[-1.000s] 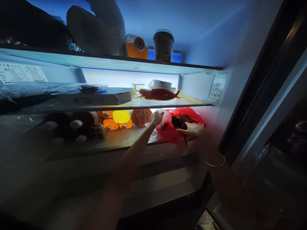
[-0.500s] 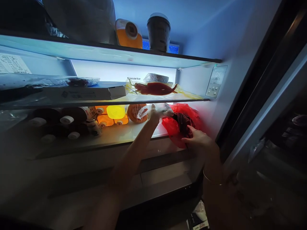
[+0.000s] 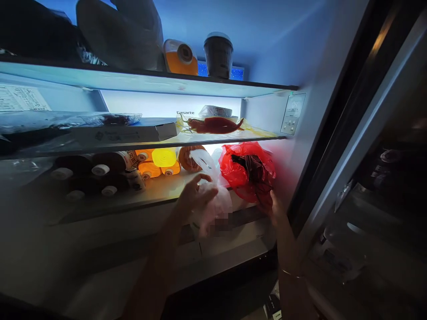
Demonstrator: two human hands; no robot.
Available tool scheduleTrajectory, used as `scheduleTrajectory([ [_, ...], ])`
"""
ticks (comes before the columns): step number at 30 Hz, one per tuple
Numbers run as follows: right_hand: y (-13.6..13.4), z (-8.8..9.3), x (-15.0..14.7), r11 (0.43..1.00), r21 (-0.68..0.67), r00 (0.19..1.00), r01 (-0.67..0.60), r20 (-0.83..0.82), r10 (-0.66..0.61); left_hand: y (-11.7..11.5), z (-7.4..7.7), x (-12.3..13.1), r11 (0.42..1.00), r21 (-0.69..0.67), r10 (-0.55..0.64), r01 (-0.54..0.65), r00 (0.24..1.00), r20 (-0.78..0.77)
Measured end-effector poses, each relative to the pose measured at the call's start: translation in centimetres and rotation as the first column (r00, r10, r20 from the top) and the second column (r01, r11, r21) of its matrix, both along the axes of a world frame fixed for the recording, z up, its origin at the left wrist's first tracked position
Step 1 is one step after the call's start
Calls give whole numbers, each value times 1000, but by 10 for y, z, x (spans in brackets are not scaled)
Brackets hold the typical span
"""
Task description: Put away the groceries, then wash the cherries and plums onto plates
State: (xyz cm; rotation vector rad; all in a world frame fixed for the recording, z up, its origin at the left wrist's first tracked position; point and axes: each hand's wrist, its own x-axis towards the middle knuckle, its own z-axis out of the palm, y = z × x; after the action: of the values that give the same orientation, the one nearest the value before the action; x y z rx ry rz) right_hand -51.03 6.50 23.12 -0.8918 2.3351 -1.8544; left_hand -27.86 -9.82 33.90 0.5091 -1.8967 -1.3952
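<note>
The left hand point(image 3: 195, 198) was nearest, its grip closed around a pale plastic bag point(image 3: 213, 202) held just in front of the lower shelf point(image 3: 156, 192). Beside it, the right hand point(image 3: 274, 208) touched the underside of a red plastic bag point(image 3: 245, 171) at that shelf's right end. Whether its grip was closed could not be told, as the fingers were partly hidden by the bag. Further in on the lower shelf lay yellow and orange bottles point(image 3: 162, 161) and dark bottles with white caps point(image 3: 100, 170). On the middle shelf point(image 3: 200, 141) lay a red wrapped item point(image 3: 215, 125) and a flat box point(image 3: 133, 132). A dark cup point(image 3: 218, 55) stood on the top shelf point(image 3: 150, 82).
</note>
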Motion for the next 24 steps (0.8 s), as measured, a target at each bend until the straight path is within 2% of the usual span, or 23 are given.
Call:
scheduleTrajectory([
  [1,0,2,1,991,-100,992,-87,86,95,5,-6,1,999,6,-35,34,998,45],
  [3,3,15,4,936,-325,958,-133,199,205,15,-19,1,993,36,-115,112,988,103],
  [5,8,38,6,913,-393,970,-107,160,183,23,-29,-4,981,58,-193,187,973,123],
  [6,9,49,5,924,-377,986,-71,111,121,27,-32,-8,975,58,-219,213,968,123],
  [8,8,65,1,962,-263,997,69,-21,-77,33,-35,-14,974,36,-224,221,968,110],
  [10,4,64,-6,966,-88,957,245,-136,-255,36,-36,-19,984,20,-179,178,980,91],
  [11,2,59,-9,963,15,951,270,-158,-265,37,-36,-19,988,20,-154,153,985,82],
  [13,-1,42,-14,975,149,981,167,-127,-148,37,-38,-17,992,30,-126,125,990,65],
  [15,0,31,-15,994,105,997,4,-71,4,36,-41,-12,992,18,-125,125,991,47],
  [17,1,36,-14,998,-41,997,-50,-60,47,36,-46,-7,990,-6,-138,138,990,20],
  [19,1,57,-11,985,-173,999,-11,-42,4,39,-51,-4,987,-9,-162,162,987,1],
  [21,-6,86,-11,960,-279,998,8,-52,-23,43,-57,-4,983,18,-185,185,983,-2],
  [23,-21,110,-13,946,-321,994,-38,-113,2,46,-61,-8,983,29,-180,180,984,0],
  [24,-31,117,-15,954,-291,985,-76,-170,27,47,-63,-10,986,21,-165,165,986,-3],
])
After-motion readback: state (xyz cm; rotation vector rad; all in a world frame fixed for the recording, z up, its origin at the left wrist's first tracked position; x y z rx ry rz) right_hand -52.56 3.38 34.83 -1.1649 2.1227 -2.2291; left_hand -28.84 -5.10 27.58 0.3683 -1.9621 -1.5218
